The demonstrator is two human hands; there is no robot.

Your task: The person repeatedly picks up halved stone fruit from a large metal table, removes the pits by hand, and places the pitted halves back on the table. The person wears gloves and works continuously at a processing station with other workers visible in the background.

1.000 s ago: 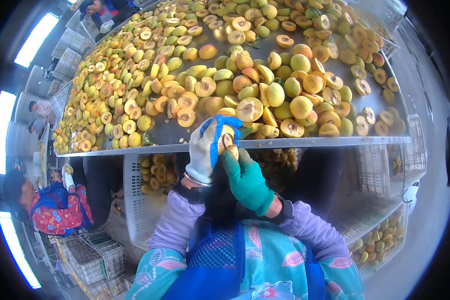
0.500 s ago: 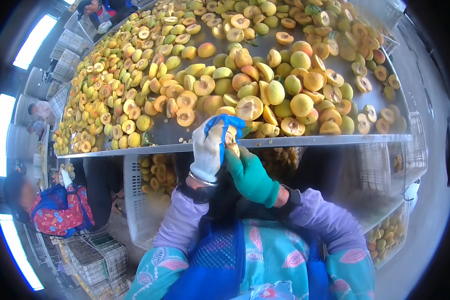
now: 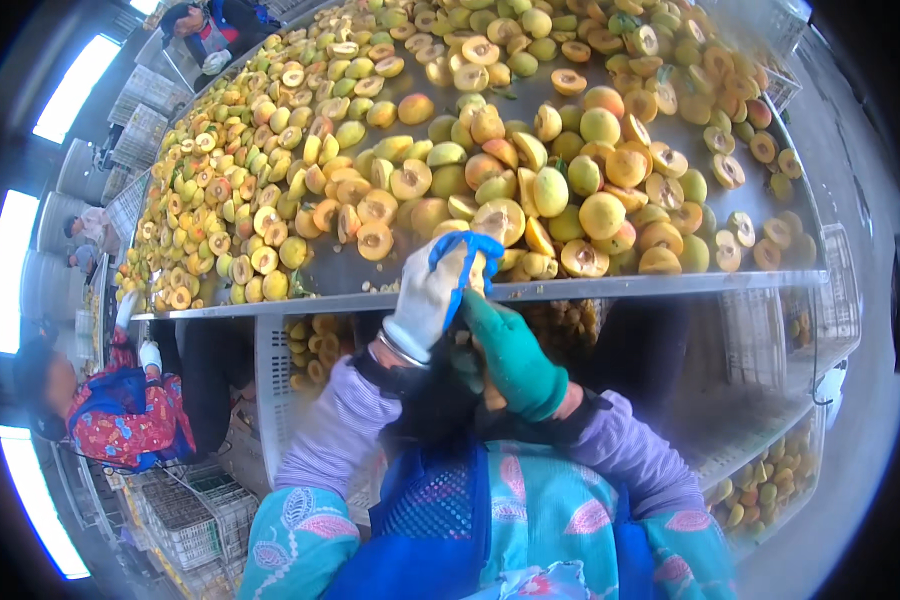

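Observation:
My left hand point(image 3: 432, 290), in a white and blue glove, is closed round a cut yellow peach point(image 3: 478, 272) just off the table's front edge. Its fingers cover most of the fruit. Close against it, my right hand point(image 3: 515, 355) wears a green glove with the fingers curled in; whatever they hold is hidden. Below the right hand a blurred pale yellow piece point(image 3: 492, 393) shows against my dark clothing. Whole and halved peaches point(image 3: 375, 240) lie on the metal table point(image 3: 570, 288) right beyond my hands, some halves showing brown pits or hollows.
A white crate point(image 3: 273, 375) with peach halves stands under the table edge at my left. More crates point(image 3: 755, 340) stand below at the right, one of them point(image 3: 770, 480) holding fruit. A co-worker in red point(image 3: 135, 415) sits at the left; another person point(image 3: 215, 30) is at the far left corner.
My right hand has shifted slightly down and right, away from the fruit. A blurred piece now shows under it. The left hand has moved a little to the right, still holding the peach.

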